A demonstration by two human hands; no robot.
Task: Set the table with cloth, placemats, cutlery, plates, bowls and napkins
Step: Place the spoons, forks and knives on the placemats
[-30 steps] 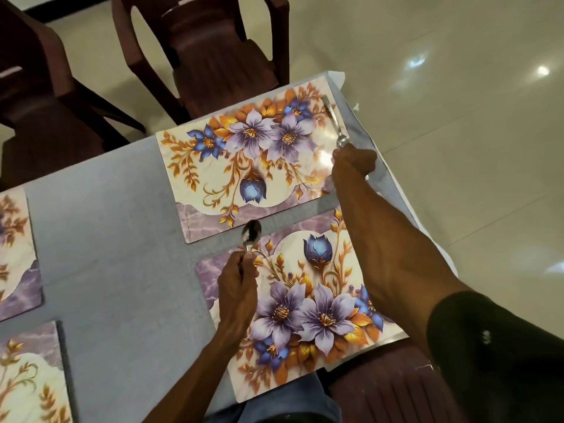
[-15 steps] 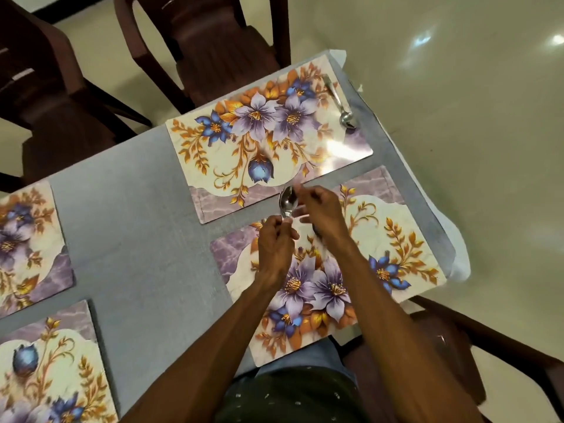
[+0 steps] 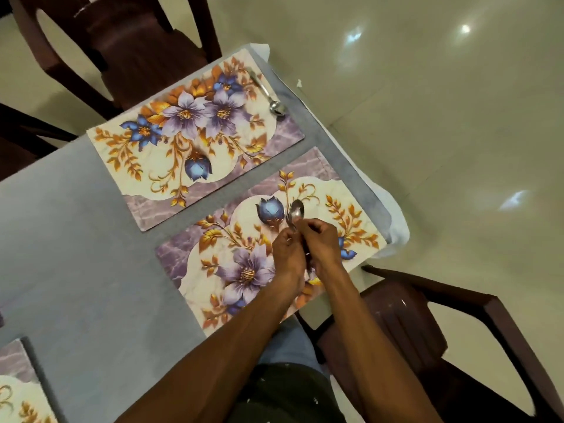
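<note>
Right hand point(image 3: 320, 242) back from the far placemat, now pinching the spoon bundle point(image 3: 296, 213) with left hand point(image 3: 287, 254), bowls pointing away, placemat point(image 3: 213, 261) directly below.

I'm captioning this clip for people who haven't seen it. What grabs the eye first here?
The two floral placemats: the far placemat and the near placemat, both on the grey tablecloth. Over the near one, the left hand and right hand meet, gripping spoons with the bowls pointing up. One spoon lies on the far mat's right edge.
</note>
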